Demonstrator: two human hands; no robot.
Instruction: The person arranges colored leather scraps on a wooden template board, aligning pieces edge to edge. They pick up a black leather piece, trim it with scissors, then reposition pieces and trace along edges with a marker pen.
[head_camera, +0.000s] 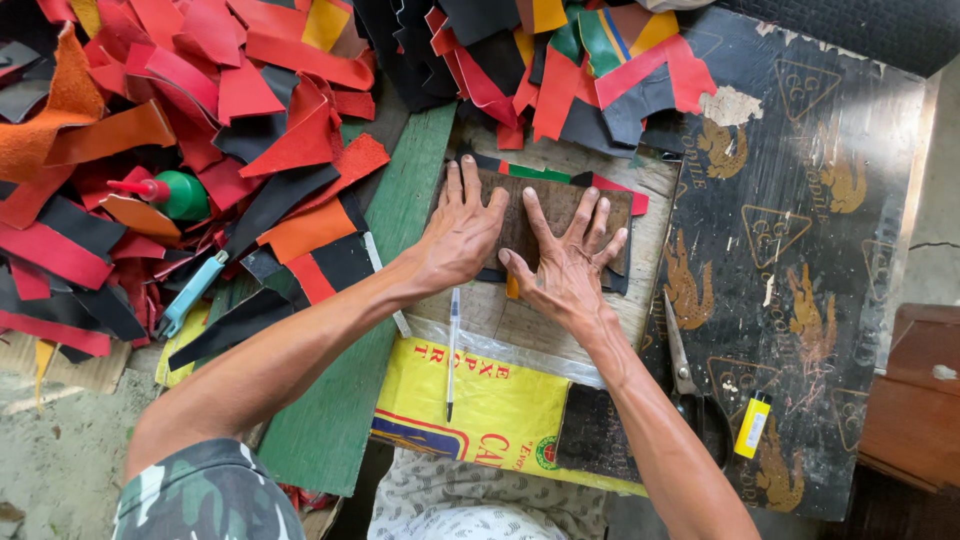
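Clearly, the left hand (462, 232) and the right hand (566, 262) lie open and flat on a brown leather piece (545, 205) at the frame's centre, on the worktop (480, 310). It looks light, thin and flexible; its edges seem best to grip.

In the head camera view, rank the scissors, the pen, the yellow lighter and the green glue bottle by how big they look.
1. Scissors
2. Pen, slimmer but similar in length, so this is close
3. Green glue bottle, partly buried under scraps
4. Yellow lighter
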